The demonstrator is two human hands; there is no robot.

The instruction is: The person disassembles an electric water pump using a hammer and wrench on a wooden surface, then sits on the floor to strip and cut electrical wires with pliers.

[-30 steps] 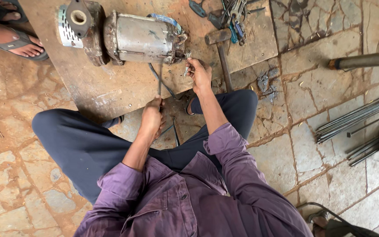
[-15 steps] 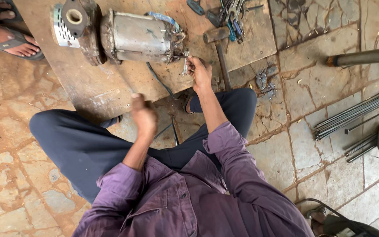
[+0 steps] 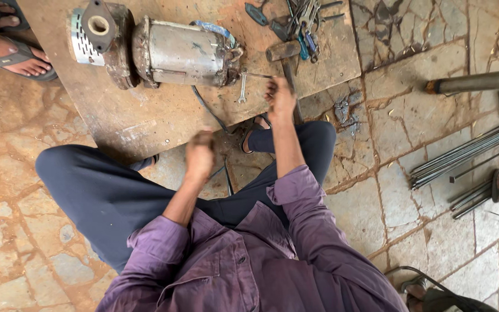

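From the camera on your head, you look down at yourself sitting on the stone floor with your knees spread wide. A flat wooden board lies in front of you, most likely to keep the heavy work off the stones.

On the board lies an old metal motor on its side. It lies flat, so it will not roll.

Your right hand reaches out to the edge of the board, just beside a small spanner and near the motor's end. The hand is blurry. Its fingers look curled, but you cannot tell if they grip anything.

Your left hand is lifted up, close to your body and well apart from the motor. It looks closed in a fist, but it is blurry too, so you cannot tell if something is inside it.

A hammer lies on the board just past your right hand, easy to reach. A pile of tools sits at the far edge. Long metal rods lie on the floor to your right. Another person's foot in a sandal is at the top left.
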